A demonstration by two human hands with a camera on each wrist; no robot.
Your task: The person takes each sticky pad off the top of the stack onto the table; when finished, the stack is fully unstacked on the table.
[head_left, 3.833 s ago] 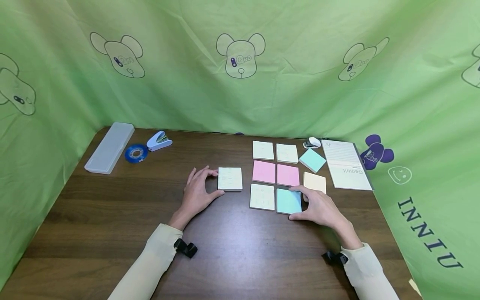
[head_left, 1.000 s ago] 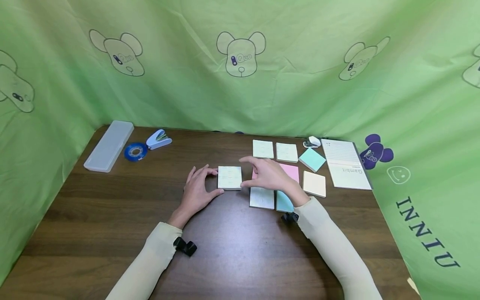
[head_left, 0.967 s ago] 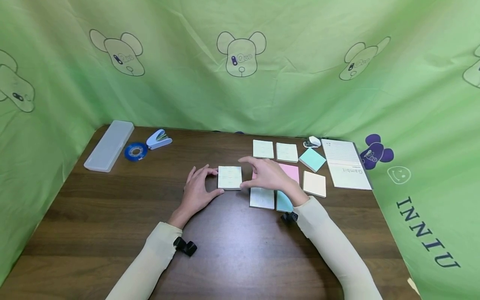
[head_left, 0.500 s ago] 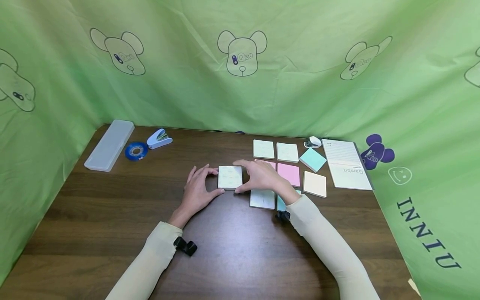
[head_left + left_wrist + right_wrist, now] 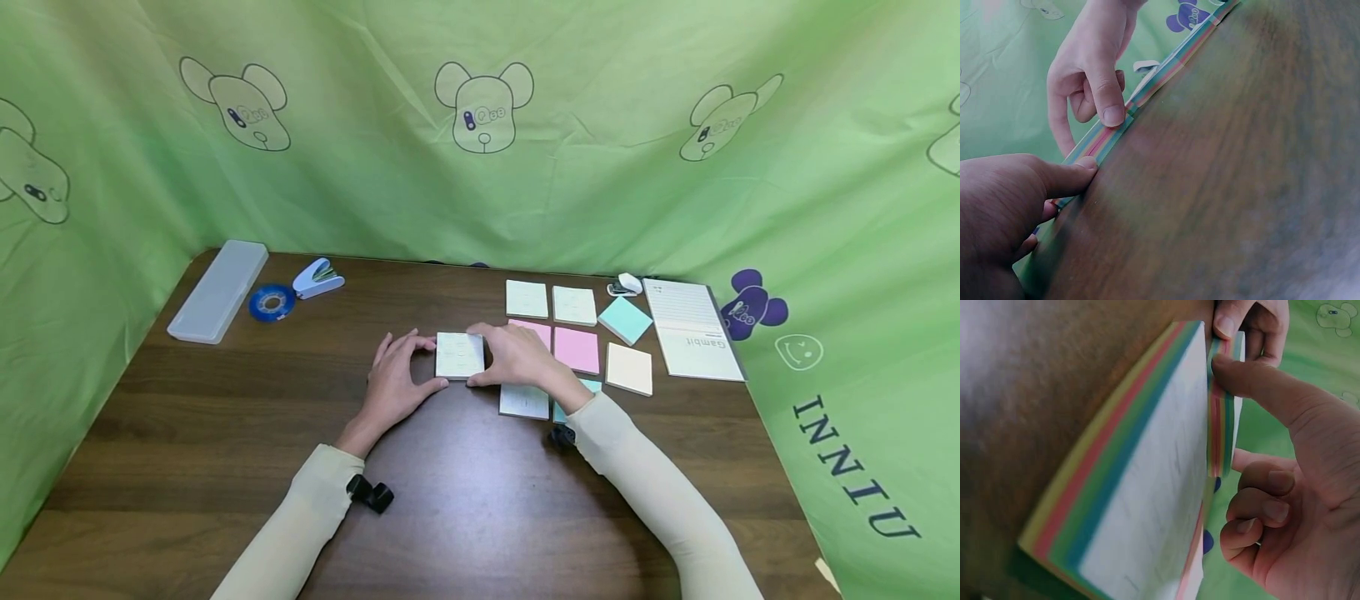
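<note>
Near the table's (image 5: 225, 433) middle lies a pale sticky-note pad (image 5: 459, 356). The left hand (image 5: 393, 385) pinches it from nine o'clock, thumb and fingers curled at its edge. The right hand (image 5: 517, 357) pinches it from three o'clock.

In the head view the right hand (image 5: 517, 357) covers part of the pink pad (image 5: 534, 332) at frame centre, and its wrist hides most of the blue pad (image 5: 577, 398). Lettering on the notebook (image 5: 693, 329) at right is too small to read. The left wrist view shows the wooden table (image 5: 1241, 187) blurred, with the left hand (image 5: 1004, 219) cut off at lower left. In the right wrist view the nearer striped pad (image 5: 1141, 487) is blurred.
</note>
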